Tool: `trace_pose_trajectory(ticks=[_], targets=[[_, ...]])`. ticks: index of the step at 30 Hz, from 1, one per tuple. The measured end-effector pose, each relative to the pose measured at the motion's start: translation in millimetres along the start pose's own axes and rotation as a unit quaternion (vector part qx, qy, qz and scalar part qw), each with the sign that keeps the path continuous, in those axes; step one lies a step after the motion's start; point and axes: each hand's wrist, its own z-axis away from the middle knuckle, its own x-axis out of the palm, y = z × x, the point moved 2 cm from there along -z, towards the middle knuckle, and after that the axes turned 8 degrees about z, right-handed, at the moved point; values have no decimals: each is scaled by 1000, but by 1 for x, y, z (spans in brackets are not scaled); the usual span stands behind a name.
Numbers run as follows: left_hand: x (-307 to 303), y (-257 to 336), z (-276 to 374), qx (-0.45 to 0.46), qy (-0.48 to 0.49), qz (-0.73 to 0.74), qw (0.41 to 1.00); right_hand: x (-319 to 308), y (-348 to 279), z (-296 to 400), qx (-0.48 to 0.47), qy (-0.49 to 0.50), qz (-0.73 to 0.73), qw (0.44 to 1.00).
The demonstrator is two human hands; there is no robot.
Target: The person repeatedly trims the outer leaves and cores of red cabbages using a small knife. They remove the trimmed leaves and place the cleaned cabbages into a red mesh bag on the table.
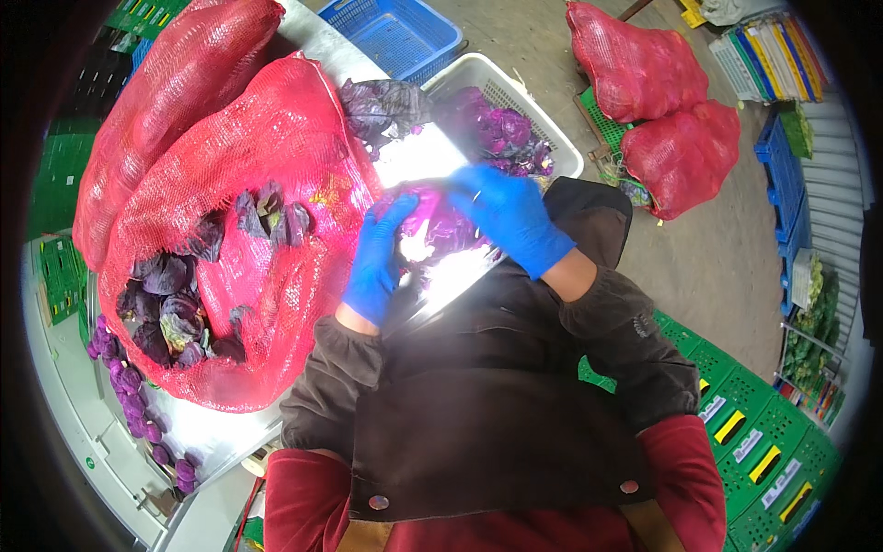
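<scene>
A red cabbage head (pixel 441 228) with bright purple and white patches is between my gloved hands, above the shiny metal table (pixel 452 279). My left hand (pixel 379 259), in a blue glove, grips its left side, thumb on top. My right hand (pixel 503 214), also blue-gloved, lies over its upper right side; motion blurs the fingers, and whether they grip a leaf cannot be told. Left of my hands, a red mesh sack (pixel 276 138) lies with its mouth towards me, dark cabbages (pixel 165 276) inside. Loose dark outer leaves (pixel 386 107) rest beyond the cabbage.
A white basket (pixel 569 148) with purple leaf scraps stands beyond my right hand, a blue crate (pixel 397 41) behind it. Another full sack (pixel 172 103) lies far left. Trimmed purple cabbages (pixel 131 393) line the table's left side. Full sacks (pixel 641 69) and green crates (pixel 738 421) are at right.
</scene>
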Motion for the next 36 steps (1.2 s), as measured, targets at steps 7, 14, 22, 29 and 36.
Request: trace_pose_trajectory(ticks=[7, 14, 22, 29, 36], targets=[[2, 5, 6, -49, 18, 54, 997, -55, -13, 26, 23, -194, -67, 979], [1, 2, 4, -23, 20, 1, 1000, -76, -11, 42, -12, -289, 92, 953], [18, 5, 13, 7, 17, 13, 1000, -75, -16, 39, -17, -323, 121, 939], [22, 1, 15, 9, 49, 2, 999, -79, -31, 49, -61, -259, 194, 944], [21, -4, 20, -2, 50, -8, 999, -83, -15, 47, 163, -63, 32, 984]])
